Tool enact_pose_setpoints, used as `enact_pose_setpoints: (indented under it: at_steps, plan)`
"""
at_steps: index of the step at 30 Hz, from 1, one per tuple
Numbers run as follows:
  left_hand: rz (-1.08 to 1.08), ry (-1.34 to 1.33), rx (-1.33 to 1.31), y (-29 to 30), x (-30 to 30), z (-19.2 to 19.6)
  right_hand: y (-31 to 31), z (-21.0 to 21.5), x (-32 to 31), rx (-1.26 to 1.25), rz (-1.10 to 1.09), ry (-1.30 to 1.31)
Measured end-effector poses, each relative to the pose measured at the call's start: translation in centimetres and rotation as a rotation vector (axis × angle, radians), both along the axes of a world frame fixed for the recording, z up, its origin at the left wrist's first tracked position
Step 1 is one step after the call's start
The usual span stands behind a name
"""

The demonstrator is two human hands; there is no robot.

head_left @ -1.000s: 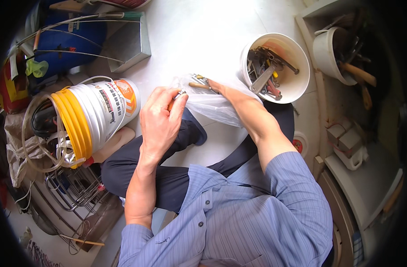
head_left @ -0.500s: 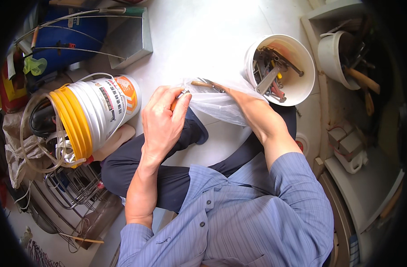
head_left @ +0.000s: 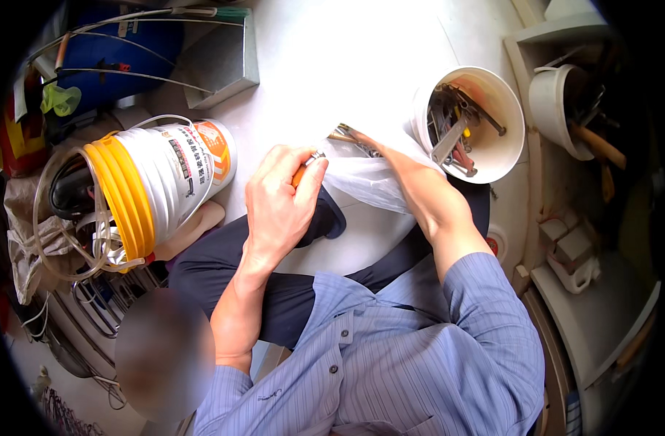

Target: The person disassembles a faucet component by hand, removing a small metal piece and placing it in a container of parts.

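Observation:
My left hand [head_left: 280, 200] is closed round a small orange-handled tool with a metal end [head_left: 300, 174]; its exact kind is hidden by the fingers. Its fingertips touch the edge of a clear plastic bag [head_left: 365, 182] stretched between my arms. My right hand [head_left: 365, 138] reaches forward at the far side of the bag, its fingers lost in glare and thin plastic. Beside it lie slender tools [head_left: 342, 136], one with a tan handle. To the right, a white bucket [head_left: 508, 149] tilts toward me, holding wrenches and other metal hand tools [head_left: 452, 134].
At left, a white bucket with a yellow rim [head_left: 179, 163] lies on its side, near a grey metal box [head_left: 234, 80] and a blue drum [head_left: 114, 58]. A second tool pail [head_left: 554, 109] sits on the shelf at right. My crossed legs [head_left: 223, 254] are below my hands.
My left hand and its orange-handled tool appear slightly to the right and lower, as the whole view shifts. A blurred round patch now covers the lower left. My grip looks the same.

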State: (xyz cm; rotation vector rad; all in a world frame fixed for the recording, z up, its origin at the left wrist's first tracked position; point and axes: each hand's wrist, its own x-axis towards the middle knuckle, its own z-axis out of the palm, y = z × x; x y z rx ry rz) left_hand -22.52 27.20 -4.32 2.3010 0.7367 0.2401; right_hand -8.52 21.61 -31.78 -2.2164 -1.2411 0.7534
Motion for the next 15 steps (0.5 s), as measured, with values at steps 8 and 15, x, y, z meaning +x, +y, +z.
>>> enact_pose_setpoints:
  at_steps: [8,15]
  plan:
    - [0.001,-0.001,-0.016,-0.5,-0.1,0.4,1.5,-0.3,-0.6,0.001,0.023,0.011]
    - [-0.065,-0.038,-0.031,-0.7,0.5,-0.2,0.9,-0.7,0.1,0.007,0.008,0.024]
